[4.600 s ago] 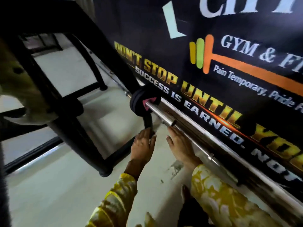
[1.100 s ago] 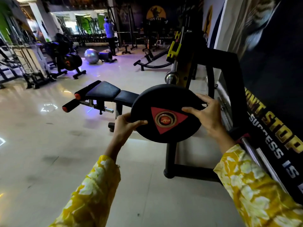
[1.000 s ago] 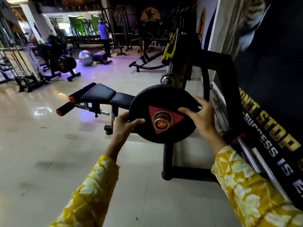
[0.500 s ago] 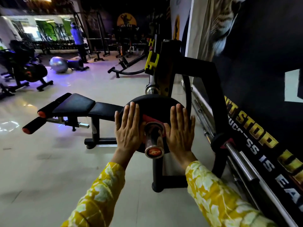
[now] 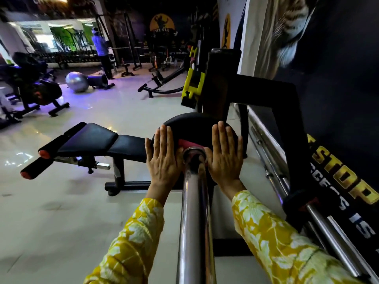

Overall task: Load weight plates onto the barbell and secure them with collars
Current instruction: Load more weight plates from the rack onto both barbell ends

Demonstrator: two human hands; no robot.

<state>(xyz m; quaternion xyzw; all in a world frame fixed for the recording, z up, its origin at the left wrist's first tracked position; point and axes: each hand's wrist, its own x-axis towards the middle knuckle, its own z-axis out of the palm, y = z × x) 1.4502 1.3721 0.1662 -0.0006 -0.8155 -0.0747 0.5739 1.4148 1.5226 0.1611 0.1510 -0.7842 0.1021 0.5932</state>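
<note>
Left hand [image 5: 164, 158], right hand [image 5: 223, 156]: straight-fingered, flat against plate [image 5: 192, 126], apparently snug on barbell [image 5: 194, 212].

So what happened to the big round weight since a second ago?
The weight plate went onto the barbell and slid farther along it. The left hand and right hand let go of its rim and now press flat on its face, either side of the bar. The bench stayed put.
</note>
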